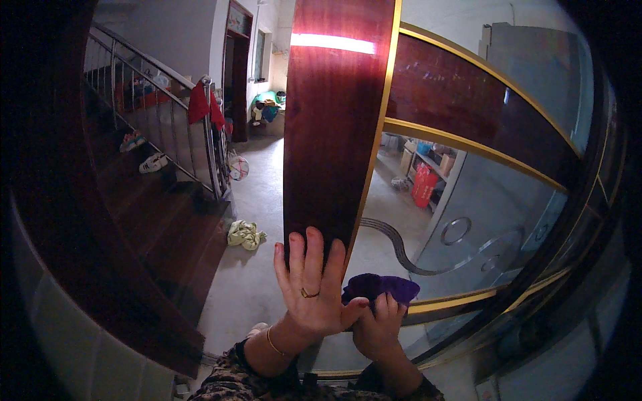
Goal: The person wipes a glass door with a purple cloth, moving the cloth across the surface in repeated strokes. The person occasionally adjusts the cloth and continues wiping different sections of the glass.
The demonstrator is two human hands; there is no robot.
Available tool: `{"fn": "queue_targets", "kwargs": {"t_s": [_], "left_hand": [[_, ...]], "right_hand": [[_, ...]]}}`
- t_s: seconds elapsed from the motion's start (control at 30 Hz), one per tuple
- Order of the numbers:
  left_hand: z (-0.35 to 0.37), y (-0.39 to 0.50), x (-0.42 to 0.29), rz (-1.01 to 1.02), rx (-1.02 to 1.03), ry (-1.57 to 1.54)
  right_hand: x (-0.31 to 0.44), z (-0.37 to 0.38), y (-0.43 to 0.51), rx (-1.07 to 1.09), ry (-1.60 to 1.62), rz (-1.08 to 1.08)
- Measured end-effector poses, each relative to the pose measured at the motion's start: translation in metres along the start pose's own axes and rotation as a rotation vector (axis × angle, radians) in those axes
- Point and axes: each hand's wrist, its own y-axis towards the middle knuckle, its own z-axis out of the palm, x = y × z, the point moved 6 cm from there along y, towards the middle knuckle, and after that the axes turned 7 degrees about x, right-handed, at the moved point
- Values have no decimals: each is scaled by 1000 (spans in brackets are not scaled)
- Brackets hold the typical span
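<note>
A dark red wooden door with gold trim and glass panels [336, 125] stands before me, turned on edge. My left hand [313, 285] lies flat against the lower part of its wooden stile, fingers spread, a ring on one finger and a bracelet at the wrist. Just right of it, my right hand [379, 326] grips a purple cloth [388, 289] at the gold-edged rail below the glass. The left thumb comes close to the right hand; whether they touch I cannot tell.
On the left, wooden stairs [165, 230] with a metal railing [165, 92] hold shoes [153, 163]; red cloth [199, 104] hangs on the post. A pale yellow-green cloth [245, 234] lies on the floor. Through the glass show shelves [431, 165] and a red bag [424, 185].
</note>
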Motion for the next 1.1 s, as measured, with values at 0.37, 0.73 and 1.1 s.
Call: {"fn": "queue_targets", "kwargs": {"t_s": [0.37,0.73,1.1], "left_hand": [[1,3,-4,-9,14,8],[-1,2,-3,-5,-13,-23],[4,2,0,34,65,23]], "right_hand": [[-50,-79,120,-311,-79,4],[-21,-6,-1,36,-77,-26],[-58,-63,87,-270,-65,69]]}}
